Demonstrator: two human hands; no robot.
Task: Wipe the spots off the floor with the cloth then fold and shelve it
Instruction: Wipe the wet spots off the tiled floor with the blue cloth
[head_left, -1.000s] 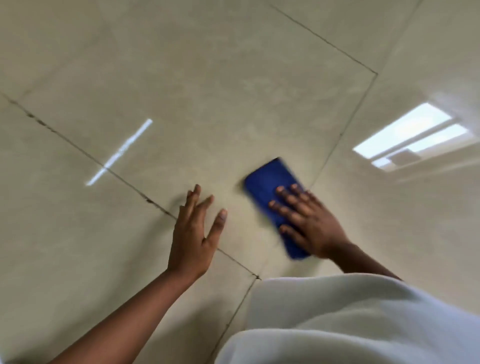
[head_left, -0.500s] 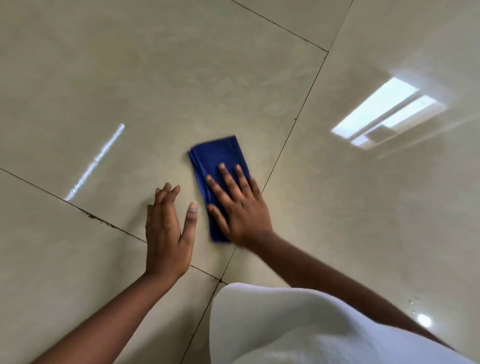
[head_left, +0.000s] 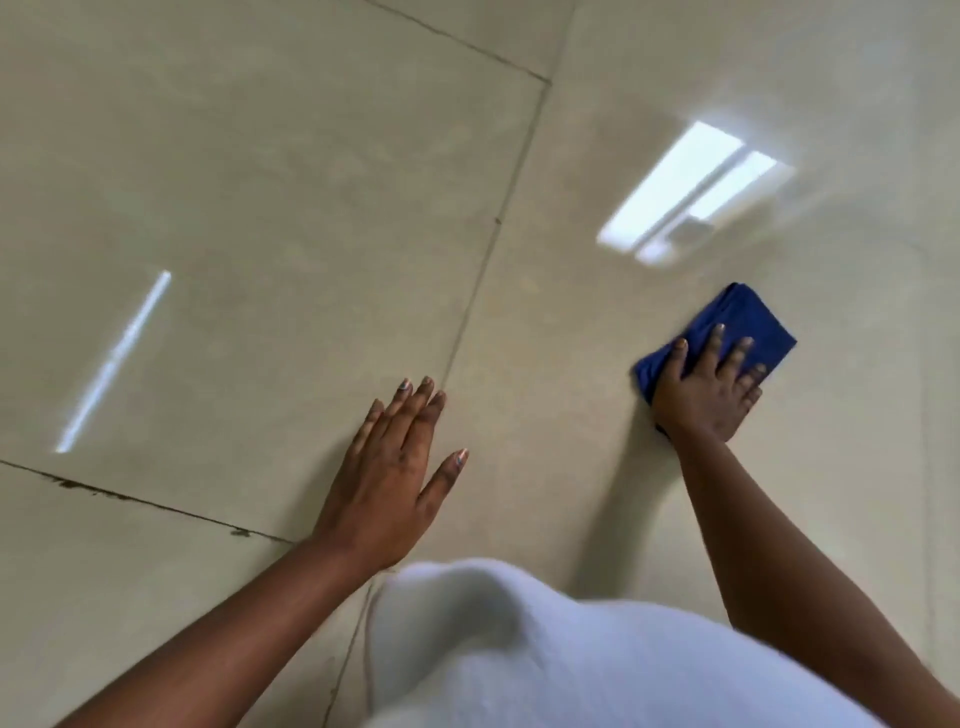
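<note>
**Wiping with one hand, bracing with the other**

Pressing the folded blue cloth (head_left: 727, 332) flat on the floor (head_left: 260, 208), the right hand (head_left: 709, 389) spread its fingers to bear down evenly. The left hand (head_left: 389, 478) lay open and empty on the tile, likely for support.

Both forearms are bare right down to the wrists, with no sleeve, watch, bracelet or ring showing on either one. The left hand (head_left: 387, 480) has long fingers, and its nails carry a pale, shiny polish that catches the light. The right hand (head_left: 709, 392) has short nails, too blurred to tell any polish. A white garment (head_left: 545, 654), soft and rounded in outline, fills the near edge between the arms.
</note>
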